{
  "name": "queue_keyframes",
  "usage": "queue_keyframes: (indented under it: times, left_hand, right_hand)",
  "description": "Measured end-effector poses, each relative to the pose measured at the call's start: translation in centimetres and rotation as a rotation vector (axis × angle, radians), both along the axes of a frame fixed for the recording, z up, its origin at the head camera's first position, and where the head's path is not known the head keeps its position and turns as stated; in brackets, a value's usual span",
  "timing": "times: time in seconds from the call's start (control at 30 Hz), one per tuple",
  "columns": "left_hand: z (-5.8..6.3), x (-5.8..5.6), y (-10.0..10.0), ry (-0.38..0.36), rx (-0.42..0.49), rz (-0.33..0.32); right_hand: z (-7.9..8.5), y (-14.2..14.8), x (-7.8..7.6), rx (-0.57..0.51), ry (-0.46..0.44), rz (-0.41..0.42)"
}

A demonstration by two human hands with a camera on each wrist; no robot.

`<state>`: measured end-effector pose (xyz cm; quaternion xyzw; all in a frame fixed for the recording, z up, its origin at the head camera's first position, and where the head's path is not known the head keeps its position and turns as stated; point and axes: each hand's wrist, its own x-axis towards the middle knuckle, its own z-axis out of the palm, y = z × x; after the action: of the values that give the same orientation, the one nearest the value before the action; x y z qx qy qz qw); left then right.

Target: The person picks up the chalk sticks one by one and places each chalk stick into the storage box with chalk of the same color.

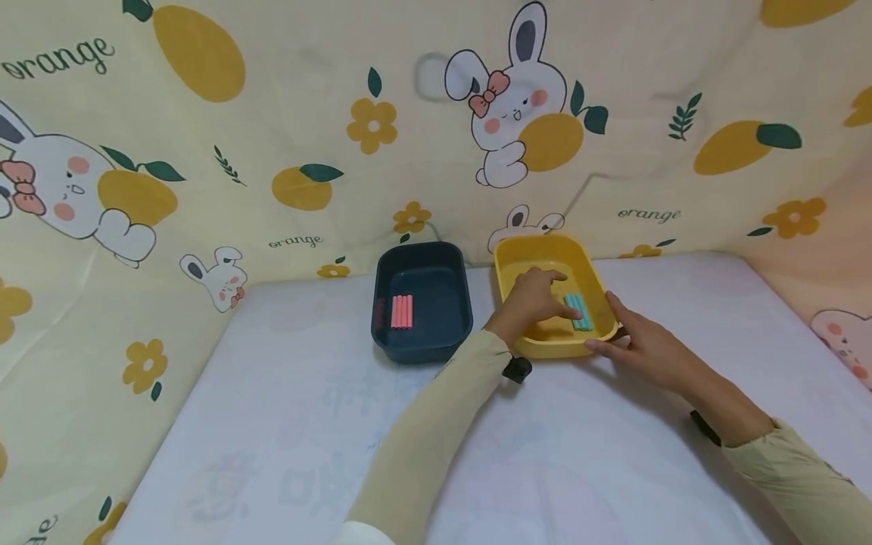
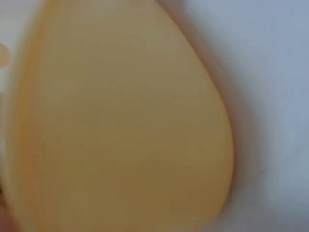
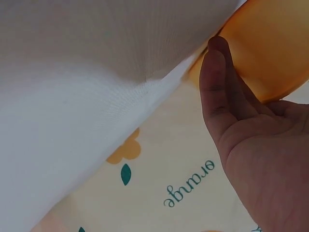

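Observation:
A yellow plastic tray stands at the back of the table, with teal chalk-like sticks side by side in its right part. My left hand reaches over the tray's left rim, fingers extended and apart, thumb tip at the teal sticks; whether it touches them I cannot tell. My right hand holds the tray's front right corner, thumb at the front and fingers along the side. In the right wrist view, the right hand's fingers lie against the tray wall. The left wrist view shows only blurred yellow tray.
Left of the yellow tray stands a dark blue tray with several pink chalk-like sticks lying in a row. A white cloth covers the table. A cream curtain printed with rabbits and oranges hangs behind both trays.

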<state>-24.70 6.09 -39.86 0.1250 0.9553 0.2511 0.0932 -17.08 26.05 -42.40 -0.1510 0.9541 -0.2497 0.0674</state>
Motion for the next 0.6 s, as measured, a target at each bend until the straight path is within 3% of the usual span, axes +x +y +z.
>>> queue_keyframes:
  times: [0.13, 0.27, 0.43, 0.6]
  left_hand:
    - [0.9, 0.5, -1.1, -0.008, 0.105, -0.052]
    - [2.2, 1.2, -3.5, 0.021, 0.186, -0.119]
    - [3.6, 2.6, -7.5, -0.007, 0.306, -0.107]
    - [4.0, 4.0, -11.2, 0.009, 0.335, -0.097]
  right_hand:
    - [-0.1, 0.1, 0.1, 0.004, 0.001, 0.004]
    - [-0.1, 0.0, 0.1, 0.004, 0.0, 0.007]
    - [0.1, -0.1, 0.1, 0.012, -0.015, -0.004]
    - [0.3, 0.0, 0.0, 0.031, -0.023, -0.013]
